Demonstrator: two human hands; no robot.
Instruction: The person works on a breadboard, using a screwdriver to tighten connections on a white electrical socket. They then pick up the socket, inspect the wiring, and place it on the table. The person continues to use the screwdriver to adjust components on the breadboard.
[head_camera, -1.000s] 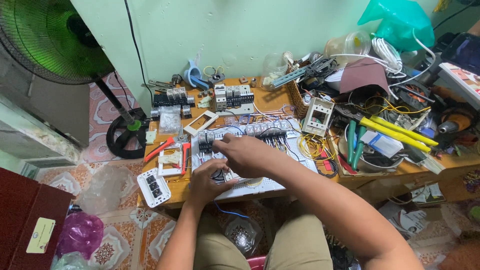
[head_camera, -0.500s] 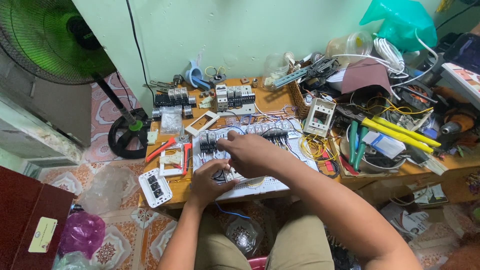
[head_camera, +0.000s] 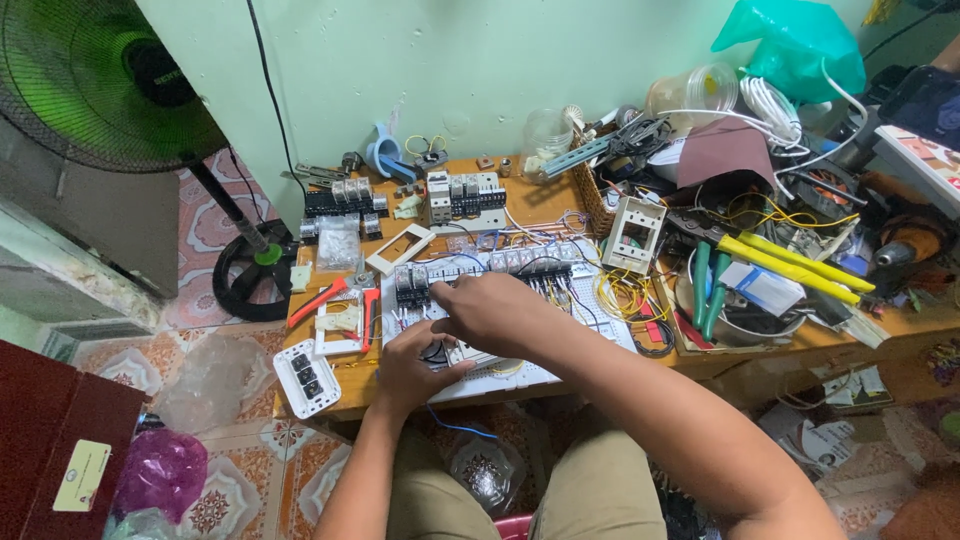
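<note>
Both hands work over a white wiring board (head_camera: 560, 372) that lies on a low wooden table (head_camera: 345, 392). My right hand (head_camera: 492, 312) reaches across the board with its fingers curled at a small part near the black relays (head_camera: 411, 285). Just below it, my left hand (head_camera: 418, 366) rests on the board's front edge, fingers bent around something small and dark that I cannot make out. A row of terminal blocks with black wires (head_camera: 540, 266) runs along the board's far side.
Red-handled pliers (head_camera: 318, 299), a white socket plate (head_camera: 307, 377) and a white frame (head_camera: 400, 248) lie left of the board. Breakers (head_camera: 462, 196) stand at the back. A cluttered basket with yellow and green tools (head_camera: 760, 280) is at the right, a standing fan (head_camera: 95, 85) at the left.
Both hands have stayed at the same spot on the board, with only slight finger movement. The view has shifted a little.
</note>
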